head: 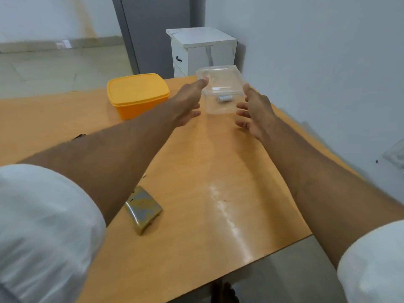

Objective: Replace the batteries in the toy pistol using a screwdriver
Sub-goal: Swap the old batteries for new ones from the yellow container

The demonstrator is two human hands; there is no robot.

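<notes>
White rolled sleeves (43, 226) frame both outstretched arms. Near the surface's (196, 182) front edge lies a small camouflage cover plate (143, 209). At the far right corner, the left hand (188, 106) and right hand (254, 110), fingers spread, flank a clear lidded box (220, 90) holding what look like batteries (225, 98). It seems light, stiff and slick; grip its side walls. No toy pistol shows.

soft, even indoor light filled the room, shadows faint. a pale streak of glare ran down the glossy orange-brown wooden table (196, 171). the whole picture was slightly smeared, the white rolled sleeves (43, 226) blurred, and straight edges bowed toward the corners.
</notes>
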